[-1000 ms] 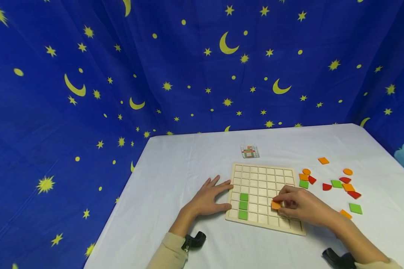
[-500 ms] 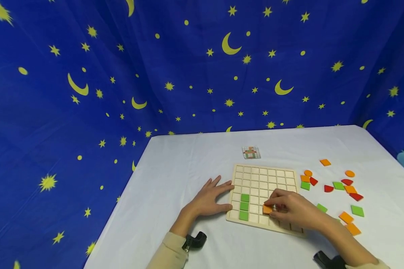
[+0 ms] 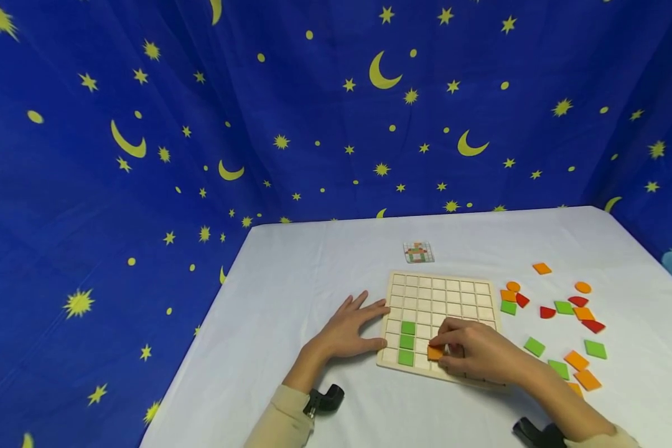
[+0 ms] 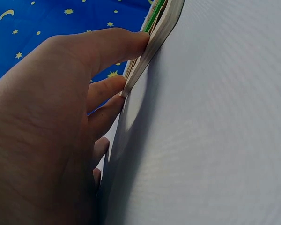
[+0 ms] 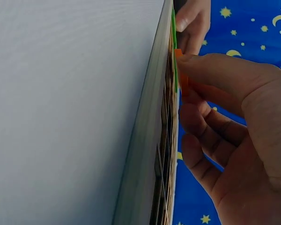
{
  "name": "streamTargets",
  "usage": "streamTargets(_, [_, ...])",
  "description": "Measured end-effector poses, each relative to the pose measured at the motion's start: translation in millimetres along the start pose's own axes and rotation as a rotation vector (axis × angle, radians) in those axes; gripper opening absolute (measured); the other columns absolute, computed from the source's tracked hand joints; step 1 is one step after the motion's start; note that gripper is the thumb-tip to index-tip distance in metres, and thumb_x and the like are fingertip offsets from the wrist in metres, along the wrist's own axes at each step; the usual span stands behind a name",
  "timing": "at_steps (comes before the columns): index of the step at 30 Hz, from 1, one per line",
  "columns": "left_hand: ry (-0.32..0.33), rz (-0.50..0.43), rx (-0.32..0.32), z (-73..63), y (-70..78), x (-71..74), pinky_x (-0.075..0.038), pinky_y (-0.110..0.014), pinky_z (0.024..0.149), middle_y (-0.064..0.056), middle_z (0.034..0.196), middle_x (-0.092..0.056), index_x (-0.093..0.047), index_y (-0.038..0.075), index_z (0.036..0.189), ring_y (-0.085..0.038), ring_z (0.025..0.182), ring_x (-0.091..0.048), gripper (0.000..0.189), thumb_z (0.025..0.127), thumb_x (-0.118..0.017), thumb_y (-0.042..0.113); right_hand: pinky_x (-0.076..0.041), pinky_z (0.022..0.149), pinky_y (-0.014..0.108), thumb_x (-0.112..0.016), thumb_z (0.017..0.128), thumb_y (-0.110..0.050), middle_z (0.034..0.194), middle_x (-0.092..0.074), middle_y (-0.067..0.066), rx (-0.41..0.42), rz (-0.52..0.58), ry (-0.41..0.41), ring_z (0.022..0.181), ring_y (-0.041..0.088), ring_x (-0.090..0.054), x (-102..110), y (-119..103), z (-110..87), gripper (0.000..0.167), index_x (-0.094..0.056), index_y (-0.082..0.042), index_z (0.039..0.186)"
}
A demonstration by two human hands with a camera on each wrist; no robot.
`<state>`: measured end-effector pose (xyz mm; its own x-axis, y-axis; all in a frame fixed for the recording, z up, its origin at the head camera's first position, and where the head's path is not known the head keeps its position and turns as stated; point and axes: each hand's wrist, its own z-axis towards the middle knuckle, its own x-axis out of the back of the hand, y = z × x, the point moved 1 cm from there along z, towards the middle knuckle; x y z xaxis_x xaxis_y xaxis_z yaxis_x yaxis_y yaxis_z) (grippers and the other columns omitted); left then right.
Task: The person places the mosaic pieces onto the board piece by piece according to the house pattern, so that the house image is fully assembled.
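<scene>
A wooden grid board (image 3: 420, 298) lies on the white table, with a column of three green square tiles (image 3: 407, 342) in its lower left cells. My left hand (image 3: 341, 330) rests on the table with fingers spread, its thumb and fingertips touching the board's left edge; the left wrist view shows this contact too. Between thumb and fingers my right hand (image 3: 478, 350) pinches an orange square tile (image 3: 435, 353), low over the board to the right of the green column. In the right wrist view the orange tile (image 5: 181, 70) stands tilted at the board's surface.
Loose orange, green and red tiles lie right of the board, among them an orange circle (image 3: 583, 287), a red quarter-round tile (image 3: 547, 312) and a green square (image 3: 596, 349). Behind the board lies a small pattern card (image 3: 419, 252). A blue starry cloth (image 3: 325, 112) hangs beyond the table.
My right hand has carried the orange tile leftward and slightly nearer across the board, towards the green column. Loose tiles once covered by the right arm now show. My left hand stays at the board's edge.
</scene>
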<state>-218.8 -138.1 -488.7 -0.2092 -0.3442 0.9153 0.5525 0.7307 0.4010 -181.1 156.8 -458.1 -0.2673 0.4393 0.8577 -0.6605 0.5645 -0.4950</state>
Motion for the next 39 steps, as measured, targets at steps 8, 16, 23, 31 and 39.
streamTargets(8, [-0.003, -0.006, 0.009, -0.2, 0.9, 1.0, -0.001, -0.039, 0.117, 0.02, 0.152, -0.027, -0.04, 0.035, 0.146, -0.018, 0.145, -0.008, 0.069, 0.085, -0.057, 0.062, -0.044, 0.062, 0.019, -0.074, 0.084, -0.032, 0.094, -0.056, -0.018, 0.03, -0.016, -0.006, 0.071, 0.0, -0.051, -6, -8, 7.1, 0.022, -0.075, -0.024, 0.105])
streamTargets(16, [-0.007, -0.003, 0.003, 0.3, 2.5, 2.6, -0.001, -0.039, 0.117, 0.02, 0.152, -0.027, -0.041, 0.034, 0.146, -0.019, 0.145, -0.008, 0.069, 0.086, -0.058, 0.061, -0.044, 0.061, 0.018, -0.075, 0.084, -0.032, 0.095, -0.055, -0.017, 0.033, 0.005, -0.021, 0.07, 0.0, -0.051, -11, -13, 10.7, 0.022, -0.074, -0.026, 0.105])
streamTargets(23, [-0.009, -0.007, 0.003, 0.0, 2.5, 2.6, -0.002, -0.039, 0.117, 0.02, 0.152, -0.027, -0.041, 0.034, 0.146, -0.019, 0.145, -0.008, 0.069, 0.086, -0.058, 0.061, -0.045, 0.062, 0.018, -0.074, 0.084, -0.033, 0.095, -0.055, -0.017, 0.037, 0.02, -0.029, 0.07, 0.0, -0.052, -13, -14, 12.1, 0.022, -0.075, -0.025, 0.105])
streamTargets(31, [-0.013, -0.009, 0.002, -0.1, 2.3, 1.9, -0.002, -0.04, 0.117, 0.018, 0.152, -0.028, -0.041, 0.033, 0.146, -0.02, 0.145, -0.008, 0.069, 0.086, -0.058, 0.061, -0.045, 0.063, 0.019, -0.074, 0.084, -0.034, 0.096, -0.055, -0.018, 0.012, 0.006, -0.044, 0.072, 0.0, -0.052, -12, -13, 11.0, 0.022, -0.074, -0.027, 0.106])
streamTargets(39, [-0.005, -0.029, 0.004, -1.4, 3.2, 2.0, -0.002, -0.04, 0.117, 0.018, 0.152, -0.029, -0.042, 0.033, 0.146, -0.019, 0.145, -0.008, 0.07, 0.085, -0.058, 0.062, -0.048, 0.065, 0.022, -0.073, 0.085, -0.034, 0.096, -0.057, -0.017, -0.014, 0.008, -0.011, 0.075, 0.002, -0.053, 4, 3, 4.3, 0.021, -0.074, -0.026, 0.105])
